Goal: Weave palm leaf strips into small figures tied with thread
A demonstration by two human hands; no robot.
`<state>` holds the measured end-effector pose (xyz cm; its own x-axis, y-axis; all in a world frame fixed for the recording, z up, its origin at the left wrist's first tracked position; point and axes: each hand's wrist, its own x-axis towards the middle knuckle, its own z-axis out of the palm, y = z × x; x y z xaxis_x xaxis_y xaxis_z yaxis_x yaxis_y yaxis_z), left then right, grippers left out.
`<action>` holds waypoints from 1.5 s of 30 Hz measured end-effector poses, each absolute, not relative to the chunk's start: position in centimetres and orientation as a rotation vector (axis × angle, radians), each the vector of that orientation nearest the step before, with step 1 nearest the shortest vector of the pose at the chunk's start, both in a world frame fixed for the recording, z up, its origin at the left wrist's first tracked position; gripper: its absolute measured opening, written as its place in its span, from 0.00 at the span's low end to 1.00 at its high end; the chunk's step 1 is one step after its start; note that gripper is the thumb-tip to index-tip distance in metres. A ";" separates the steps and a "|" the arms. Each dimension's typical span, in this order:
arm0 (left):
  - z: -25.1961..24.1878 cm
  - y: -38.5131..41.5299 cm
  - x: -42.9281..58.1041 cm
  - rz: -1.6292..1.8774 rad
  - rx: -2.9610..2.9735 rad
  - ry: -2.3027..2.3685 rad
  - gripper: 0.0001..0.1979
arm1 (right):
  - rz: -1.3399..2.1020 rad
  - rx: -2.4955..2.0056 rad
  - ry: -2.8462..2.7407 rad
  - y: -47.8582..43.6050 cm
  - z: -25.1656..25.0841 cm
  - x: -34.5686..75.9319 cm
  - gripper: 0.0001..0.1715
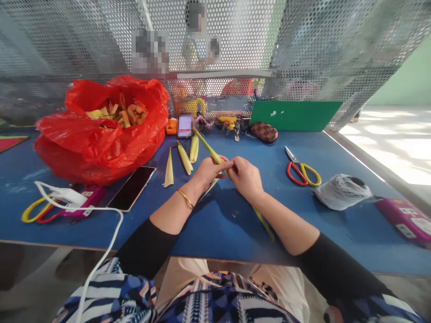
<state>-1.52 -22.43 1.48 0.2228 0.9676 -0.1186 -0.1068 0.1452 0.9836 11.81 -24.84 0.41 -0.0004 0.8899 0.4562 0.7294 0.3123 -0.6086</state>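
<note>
At the middle of the blue work surface (222, 220), our left hand (208, 171) and right hand (247, 178) clamp their fingers on a long green-yellow leaf strip (209, 150). We judge a hard tug could tear it; red-and-yellow scissors (302, 172) lie near.

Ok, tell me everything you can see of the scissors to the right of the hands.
The scissors lie flat on the blue table, right of the right hand. One loop handle looks red, the other yellow, plastic-coated. The short metal blades are closed, pointing away toward the far edge. No hand touches them; a spool of white thread lies beside them.
</note>
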 end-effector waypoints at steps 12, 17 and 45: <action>1.9 -21.9 -2.1 1.094 1.065 1.089 0.03 | 0.659 -1.313 -1.482 -23.7 0.2 13.0 0.06; 2.4 -21.1 -2.6 1.176 1.075 1.326 0.04 | 0.495 -1.409 -1.395 -23.5 1.2 13.6 0.08; 2.7 -21.5 -3.7 1.042 2.187 1.392 0.04 | 1.098 -1.312 -0.979 -22.5 2.0 14.9 0.12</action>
